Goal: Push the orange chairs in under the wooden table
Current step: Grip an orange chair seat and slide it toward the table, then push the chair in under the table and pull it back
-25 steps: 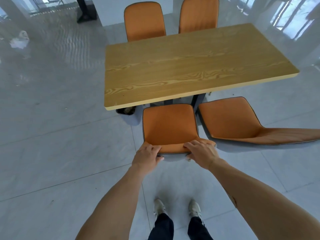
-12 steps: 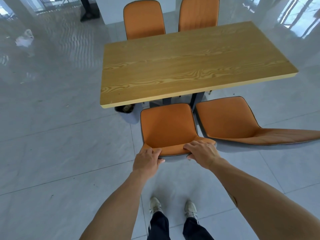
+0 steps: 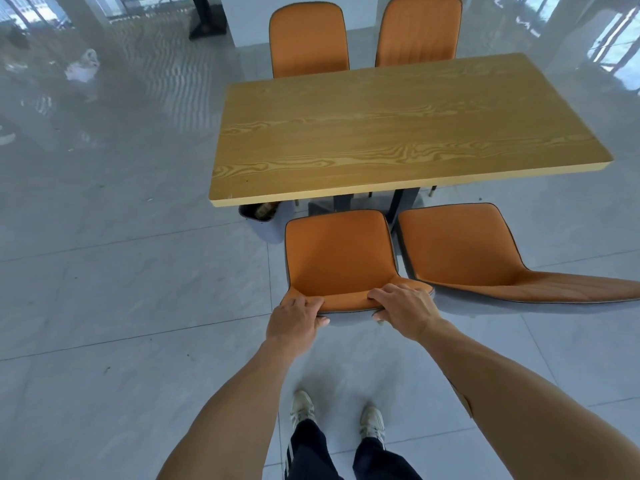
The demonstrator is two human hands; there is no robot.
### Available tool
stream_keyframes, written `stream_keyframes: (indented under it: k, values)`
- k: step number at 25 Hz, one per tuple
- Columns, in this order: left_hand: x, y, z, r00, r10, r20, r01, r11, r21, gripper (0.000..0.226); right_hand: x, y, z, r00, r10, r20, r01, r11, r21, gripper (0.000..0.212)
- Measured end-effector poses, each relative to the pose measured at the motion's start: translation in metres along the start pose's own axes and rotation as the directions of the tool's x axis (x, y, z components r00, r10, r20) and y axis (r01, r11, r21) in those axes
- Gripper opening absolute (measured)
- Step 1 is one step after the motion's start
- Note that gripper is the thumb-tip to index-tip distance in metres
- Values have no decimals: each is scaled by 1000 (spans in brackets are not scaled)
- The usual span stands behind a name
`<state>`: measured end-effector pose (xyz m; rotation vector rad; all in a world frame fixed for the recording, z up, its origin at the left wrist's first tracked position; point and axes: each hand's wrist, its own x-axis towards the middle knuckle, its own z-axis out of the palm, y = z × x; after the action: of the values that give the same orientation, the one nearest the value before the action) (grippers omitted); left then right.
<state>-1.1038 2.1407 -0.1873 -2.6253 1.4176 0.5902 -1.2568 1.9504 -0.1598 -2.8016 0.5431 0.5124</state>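
The orange padded chair with dark piping (image 3: 341, 258) stood directly ahead of both hands, its seat front close to the near edge of the rectangular wooden table with a pale grain top (image 3: 398, 126) but not under it. The left hand (image 3: 294, 320) was clamped on the left part of the chair's backrest top, fingers curled over the front and thumb behind. The right hand (image 3: 403, 308) gripped the right part of the same edge in the same way. Just to the right of the right hand sat a second orange padded chair (image 3: 460, 251), also outside the table edge, turned at an angle. Beyond the table, far from the hands, two more orange chairs (image 3: 308, 39) stood side by side. Ahead and left of the left hand, a grey bin (image 3: 266, 223) poked out from under the table.
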Motion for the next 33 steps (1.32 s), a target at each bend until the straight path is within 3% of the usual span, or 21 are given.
stream_keyframes:
  k: [6,19,23,28,33]
  values:
    - [-3,4,-1,1000,4,9,-4,1000,-30,46,-3,-4,9,997,38,-69,-36,999,33,31]
    - [-4,5,-1,1000,-18,15,19,998,-56,48,-3,-6,4,997,63,-39,-60,995,77,35]
    - [-5,8,-2,996,-82,41,88,983,-163,51,-7,-11,-2,998,40,-40,-37,997,66,33]
    - [-31,-6,-18,973,-230,4,224,943,-245,44,3,-44,-20,988,-130,-80,132,991,25,30]
    - [-79,-61,-35,939,-340,43,337,891,-306,45,27,-118,-37,948,-314,-60,312,949,-31,29]
